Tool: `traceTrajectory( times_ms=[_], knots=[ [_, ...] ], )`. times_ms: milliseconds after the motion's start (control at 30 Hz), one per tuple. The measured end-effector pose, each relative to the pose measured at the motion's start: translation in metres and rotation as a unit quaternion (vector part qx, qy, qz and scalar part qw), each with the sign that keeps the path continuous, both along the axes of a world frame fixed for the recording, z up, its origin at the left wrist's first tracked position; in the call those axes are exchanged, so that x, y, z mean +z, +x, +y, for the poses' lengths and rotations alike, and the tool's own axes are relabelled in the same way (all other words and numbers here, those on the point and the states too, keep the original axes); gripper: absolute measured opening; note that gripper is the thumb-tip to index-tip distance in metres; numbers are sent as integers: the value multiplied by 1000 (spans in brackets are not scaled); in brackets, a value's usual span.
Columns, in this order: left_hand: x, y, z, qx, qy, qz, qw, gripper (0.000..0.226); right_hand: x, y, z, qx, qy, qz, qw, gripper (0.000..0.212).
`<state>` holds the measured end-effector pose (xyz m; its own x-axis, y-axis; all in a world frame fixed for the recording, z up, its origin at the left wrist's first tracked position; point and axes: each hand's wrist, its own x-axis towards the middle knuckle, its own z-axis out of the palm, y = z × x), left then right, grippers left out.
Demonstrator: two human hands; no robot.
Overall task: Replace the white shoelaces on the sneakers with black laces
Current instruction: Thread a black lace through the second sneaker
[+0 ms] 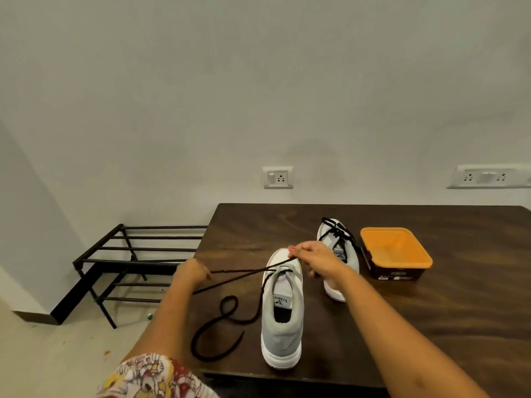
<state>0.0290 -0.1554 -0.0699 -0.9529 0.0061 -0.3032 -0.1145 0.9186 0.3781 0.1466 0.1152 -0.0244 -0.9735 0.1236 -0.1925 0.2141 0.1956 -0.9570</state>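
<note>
A grey sneaker [283,320] with a white sole stands on the dark wooden table [431,297], heel towards me. A black lace [227,314] runs through its lowest eyelets; one end curls loose on the table at the left. My left hand [189,272] pinches the other strand and holds it taut out to the left. My right hand [314,261] rests over the sneaker's toe and pinches the lace at the eyelets. Behind it a second grey sneaker [340,251] stands laced in black, partly hidden by my right hand.
An orange-lined square tub [395,254] sits right of the far sneaker. A black metal shoe rack [132,259] stands on the floor left of the table. Wall sockets [277,177] are behind the table.
</note>
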Motion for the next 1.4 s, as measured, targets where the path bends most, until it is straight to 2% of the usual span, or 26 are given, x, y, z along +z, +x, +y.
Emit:
traceTrajectory(
  times_ms=[67,133,200,267,300,333,400,467,500,533,567,600,633,700,767,800,900,967,1000,1033,1067,1133,1200,1233,1333,1400],
  knots=[
    [-24,1,-9,-47,-122,-34,991,29,2,-4,13,-28,-24,0,999,21],
    [-31,12,-3,-100,-152,-58,982,33,3,-8,16,-21,-28,-2,999,21],
    [-23,24,15,-120,-77,-79,987,28,1,-11,12,11,9,-11,1000,20],
    [-9,32,35,-26,150,-88,984,28,-5,-14,2,41,42,-17,998,15],
    [0,34,46,50,276,-95,955,31,-10,-15,-5,57,69,-17,996,12],
    [8,32,54,125,399,-105,902,33,-15,-16,-13,80,103,-17,991,10],
    [24,28,72,239,593,-113,760,37,-27,-16,-35,140,145,-17,979,28],
    [39,26,88,290,698,-108,645,36,-34,-14,-59,189,116,-13,975,36],
    [47,29,96,301,726,-106,609,35,-37,-13,-69,200,91,-9,976,25],
    [52,30,102,305,740,-99,591,34,-34,-12,-80,201,56,-8,978,9],
    [56,31,106,300,743,-90,592,34,-33,-15,-85,193,40,-14,980,14],
    [59,30,105,287,734,-74,611,35,-28,-16,-87,184,28,-14,982,21],
    [59,27,100,279,713,-53,642,37,-25,-18,-84,178,37,-10,983,25],
    [54,19,78,261,625,-24,735,40,-16,-20,-68,165,73,15,984,27],
    [41,13,51,228,501,-25,835,40,-7,-22,-40,147,99,30,984,26],
    [33,13,39,212,442,-36,871,38,-3,-20,-26,139,99,27,985,26],
    [5,15,17,155,249,-94,951,23,2,-21,2,102,115,30,988,24],
    [-11,14,14,83,54,-118,988,26,1,-26,8,66,137,39,988,21],
    [-18,12,17,52,-32,-104,993,35,1,-29,8,62,161,37,984,21],
    [-18,14,25,33,-58,-55,996,40,0,-31,5,74,200,29,977,22],
    [-13,18,37,11,-23,14,1000,40,1,-31,1,96,238,22,966,24],
    [8,26,68,-65,170,123,976,29,1,-33,-10,129,272,18,954,23],
    [32,40,101,-131,337,112,926,18,1,-35,-18,126,268,47,954,20],
    [38,45,113,-155,360,96,915,18,2,-35,-20,110,271,64,954,17],
    [37,48,128,-187,297,52,935,32,0,-37,-17,40,262,102,959,16],
    [25,44,124,-190,260,15,947,39,-7,-35,-9,16,230,88,969,23]
  ],
)
